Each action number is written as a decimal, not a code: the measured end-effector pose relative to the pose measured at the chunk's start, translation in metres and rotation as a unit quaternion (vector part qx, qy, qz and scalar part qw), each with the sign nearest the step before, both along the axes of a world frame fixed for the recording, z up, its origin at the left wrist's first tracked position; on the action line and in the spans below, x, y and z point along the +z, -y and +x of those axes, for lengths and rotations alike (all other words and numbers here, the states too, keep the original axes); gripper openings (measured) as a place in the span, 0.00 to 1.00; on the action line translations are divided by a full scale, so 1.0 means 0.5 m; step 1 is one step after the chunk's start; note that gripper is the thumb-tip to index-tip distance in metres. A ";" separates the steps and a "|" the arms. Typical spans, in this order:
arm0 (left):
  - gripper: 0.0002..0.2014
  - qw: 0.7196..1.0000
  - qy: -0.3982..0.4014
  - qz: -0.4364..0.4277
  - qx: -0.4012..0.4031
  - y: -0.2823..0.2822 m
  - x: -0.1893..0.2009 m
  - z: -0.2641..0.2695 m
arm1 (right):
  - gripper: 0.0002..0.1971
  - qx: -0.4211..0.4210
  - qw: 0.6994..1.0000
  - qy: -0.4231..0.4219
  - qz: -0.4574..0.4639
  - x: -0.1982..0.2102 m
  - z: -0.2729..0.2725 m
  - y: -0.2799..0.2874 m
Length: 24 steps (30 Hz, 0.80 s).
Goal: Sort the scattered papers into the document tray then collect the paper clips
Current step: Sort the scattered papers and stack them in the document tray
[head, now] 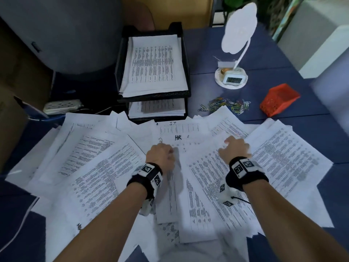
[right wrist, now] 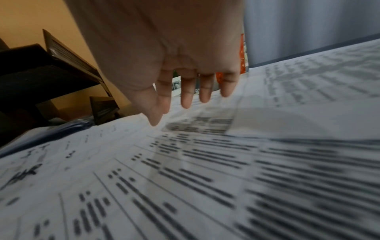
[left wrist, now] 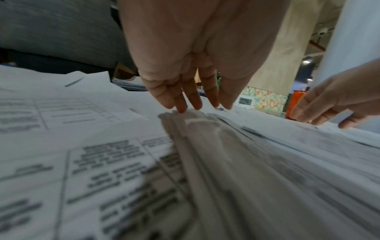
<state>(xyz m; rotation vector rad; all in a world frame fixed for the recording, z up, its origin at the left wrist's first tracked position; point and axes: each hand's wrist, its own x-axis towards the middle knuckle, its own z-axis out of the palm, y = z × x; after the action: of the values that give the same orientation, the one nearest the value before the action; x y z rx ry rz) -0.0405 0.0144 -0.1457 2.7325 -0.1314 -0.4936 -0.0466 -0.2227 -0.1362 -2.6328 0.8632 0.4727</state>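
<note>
I looked down at a big mess of papers [head: 105, 167] spread across the blue table [head: 283, 118], right in front of me. My left hand [head: 160, 155] was over the middle of the mess. Its fingers [left wrist: 180, 104] were out straight, and the tips touched the top edge of a sheet. It held nothing. My right hand [head: 236, 148] was a little way to the right, with its fingers [right wrist: 186, 97] spread and loose just above the paper. It held nothing too.

I think the sheets are thin, light and floppy. They would slide on each other and bend if I grabbed one corner. I judged it best to push a few together and take them by a long edge, thumb on top and fingers under.

There were too many loose sheets to count, well over ten. The black tray [head: 186, 72] sat at the back of the table, just past the mess. It had two shelves that I could see, and each had a stack of paper in it already.

The paper clips [head: 226, 105] lay in one small pile to the right of the tray, touching the far edge of the papers. They were tiny and in many colours, too many to count. One orange basket [head: 279, 99] sat near them. I guessed the clips would be slippery and hard to pinch.
</note>
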 end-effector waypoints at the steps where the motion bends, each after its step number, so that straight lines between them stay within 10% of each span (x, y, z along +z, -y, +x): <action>1: 0.15 1.000 -0.005 0.021 -0.019 0.009 0.000 -0.010 | 0.22 -0.003 1.000 -0.014 -0.004 -0.002 -0.014 0.005; 6: 0.41 0.996 -0.019 0.061 -0.067 0.035 -0.008 -0.045 | 0.28 0.012 1.000 -0.016 -0.016 -0.013 -0.061 0.021; 14: 0.43 0.994 -0.035 0.075 -0.065 0.044 -0.006 -0.046 | 0.24 0.016 0.999 0.006 -0.027 -0.007 -0.079 0.050; 24: 0.33 0.993 -0.070 0.081 -0.039 0.075 0.015 -0.033 | 0.08 0.128 0.943 0.023 0.305 0.023 -0.081 0.000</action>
<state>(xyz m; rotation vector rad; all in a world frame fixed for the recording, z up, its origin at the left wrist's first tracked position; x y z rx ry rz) -0.0570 -0.0228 -0.1382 2.8465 -0.1685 -0.7472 -0.0871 -0.2227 -0.1249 -2.1618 0.2837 0.6231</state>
